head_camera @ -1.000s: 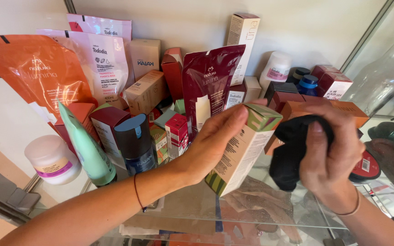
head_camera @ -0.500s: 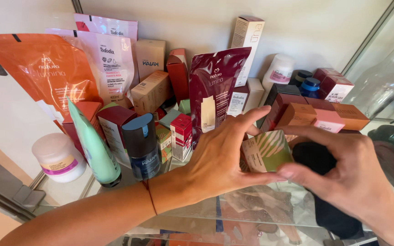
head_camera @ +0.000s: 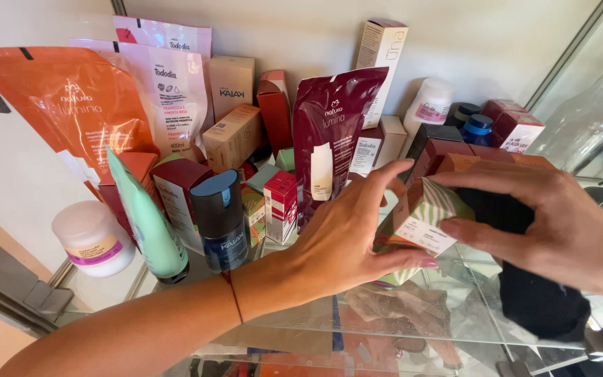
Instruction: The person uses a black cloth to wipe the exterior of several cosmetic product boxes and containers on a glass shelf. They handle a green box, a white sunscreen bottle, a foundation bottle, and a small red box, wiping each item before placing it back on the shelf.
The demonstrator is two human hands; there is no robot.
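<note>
Both hands, left and right, now pinch the striped box, tipped over since a second ago; black cloth hangs beneath.

Glass shelf: white round plastic jar at left edge, mint-green plastic tube beside it, orange refill pouch behind, burgundy pouch mid-shelf.

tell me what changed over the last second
The striped box, upright a second ago, was tipped over and lowered toward the glass shelf. Both hands hold it: left hand, right hand. The black cloth stays under the right hand; the other products haven't moved.
</note>
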